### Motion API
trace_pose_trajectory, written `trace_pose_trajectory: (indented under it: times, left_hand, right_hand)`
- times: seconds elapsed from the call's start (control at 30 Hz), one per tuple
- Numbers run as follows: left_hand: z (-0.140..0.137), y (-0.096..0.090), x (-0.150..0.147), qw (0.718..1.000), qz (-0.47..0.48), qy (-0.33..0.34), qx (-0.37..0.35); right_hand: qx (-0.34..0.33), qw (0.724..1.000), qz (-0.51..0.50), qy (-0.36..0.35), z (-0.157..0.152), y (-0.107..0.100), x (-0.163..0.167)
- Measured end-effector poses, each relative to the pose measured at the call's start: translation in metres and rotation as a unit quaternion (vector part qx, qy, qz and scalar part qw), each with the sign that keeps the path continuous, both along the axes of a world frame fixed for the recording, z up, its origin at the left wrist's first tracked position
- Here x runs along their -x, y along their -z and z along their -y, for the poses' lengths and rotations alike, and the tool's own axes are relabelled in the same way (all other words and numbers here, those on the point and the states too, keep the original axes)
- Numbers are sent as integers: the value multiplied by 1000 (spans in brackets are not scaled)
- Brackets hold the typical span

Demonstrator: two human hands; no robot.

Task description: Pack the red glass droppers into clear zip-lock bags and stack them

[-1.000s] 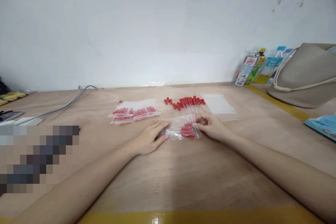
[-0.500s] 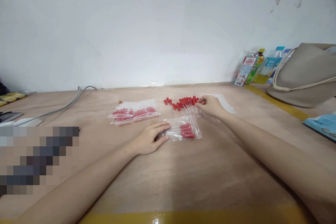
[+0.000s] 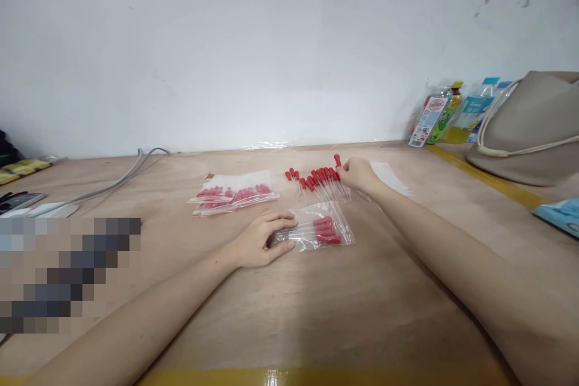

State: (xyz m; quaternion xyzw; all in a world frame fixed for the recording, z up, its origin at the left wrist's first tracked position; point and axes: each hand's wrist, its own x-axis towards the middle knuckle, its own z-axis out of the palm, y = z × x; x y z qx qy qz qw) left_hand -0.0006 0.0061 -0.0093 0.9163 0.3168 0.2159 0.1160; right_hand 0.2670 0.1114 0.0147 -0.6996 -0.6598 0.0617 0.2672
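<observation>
My left hand (image 3: 260,240) rests on the table with its fingers and thumb on the left end of a clear zip bag (image 3: 301,244), holding it. Inside that bag lie several glass droppers with red rubber bulbs (image 3: 326,229) pointing right. Beyond the bag, my right hand (image 3: 359,174) pinches a dropper (image 3: 337,160) whose red bulb sticks up past the fingers; its glass tube is mostly hidden. Just left of this hand is a loose row of red-bulbed droppers (image 3: 319,178), tubes toward me. A stack of filled zip bags (image 3: 235,193) lies left of the row.
A white paper sheet (image 3: 389,176) lies beyond my right hand. Farther right are a carton (image 3: 427,122), bottles (image 3: 470,111), a beige bag (image 3: 527,126) and a blue packet (image 3: 561,217). A grey cable (image 3: 122,178) and a phone (image 3: 22,200) are at left.
My right hand has closed on a dropper at the row's right end, and its bulb now stands above the others. The bag under my left hand has shifted slightly; the view has shifted slightly too.
</observation>
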Motion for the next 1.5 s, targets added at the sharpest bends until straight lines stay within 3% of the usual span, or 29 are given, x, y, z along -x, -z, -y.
trace_pose_trajectory:
  times: [0.1,0.17,0.23,0.47,0.63,0.7,0.8,0.93,1.07,1.23,1.33,1.5]
  left_hand:
    - [-1,0,0,1000,-2,8,4]
    - [-2,0,0,1000,-1,10,3]
    - [-2,0,0,1000,1,12,3]
    - [-2,-1,1,1000,-18,9,3]
    - [1,-2,1,1000,-28,-7,2]
    - [1,-3,1,999,-32,-8,2]
    - [1,-3,1,999,-35,-5,-1]
    - [0,-2,1,999,-37,-8,-1]
    - [0,-2,1,999,-41,-12,-2]
    - [0,-4,0,999,-43,-13,-2]
    - [0,-4,0,999,-42,-14,-5]
    - [-1,-2,1,999,-33,-9,-8]
  right_hand:
    - [-78,978,-190,-48,20,2,-14]
    - [-117,929,-342,-78,38,9,-22]
    - [-116,892,-429,-84,55,17,-27]
    - [-66,845,-526,-73,81,39,-8]
    - [-13,799,-588,-126,89,43,9]
    - [-6,810,-570,-136,92,43,8]
    - [13,856,-497,-144,93,44,2]
    - [49,888,-401,-219,94,44,-2]
    - [28,902,-333,-273,94,39,2]
    - [45,884,-291,-362,89,33,3]
    - [68,880,-331,-335,85,35,2]
    - [43,898,-394,-189,83,44,5]
